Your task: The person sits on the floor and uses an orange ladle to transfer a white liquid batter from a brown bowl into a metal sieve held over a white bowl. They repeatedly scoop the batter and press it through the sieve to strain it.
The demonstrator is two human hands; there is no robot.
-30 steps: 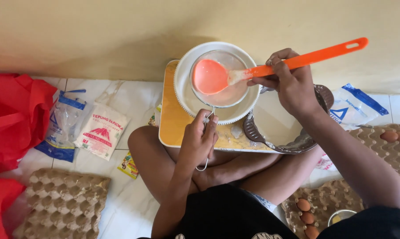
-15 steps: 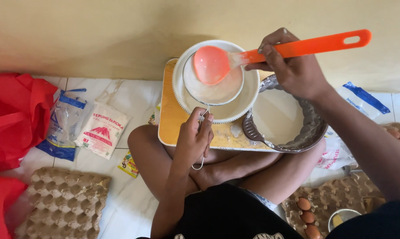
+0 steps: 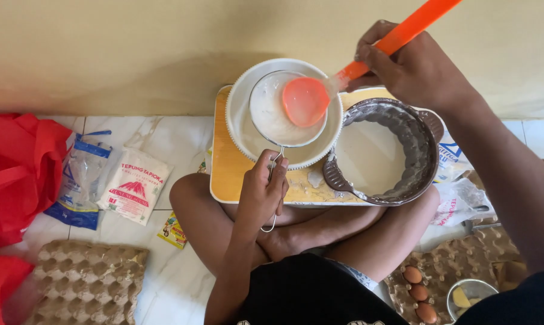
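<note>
My left hand (image 3: 261, 192) grips the wire handle of a round metal sieve (image 3: 272, 117) holding white flour, resting over a white bowl (image 3: 248, 135). My right hand (image 3: 413, 69) holds an orange ladle (image 3: 308, 99) by its long handle, its scoop tilted into the sieve. Bowl and sieve stand on a yellow tray (image 3: 233, 174) laid across my crossed legs. A dark fluted cake pan (image 3: 416, 150) with pale batter sits just right of the bowl, under my right wrist.
A red bag (image 3: 16, 168) and two flour packets (image 3: 112, 183) lie on the tiled floor at left, an empty egg carton (image 3: 85, 283) below them. At lower right a carton holds brown eggs (image 3: 419, 295) beside a small metal bowl (image 3: 470, 298). A beige wall runs behind.
The ladle has tipped down from above the bowl into the sieve, and my right hand has moved up and right. The left hand stays on the sieve handle.
</note>
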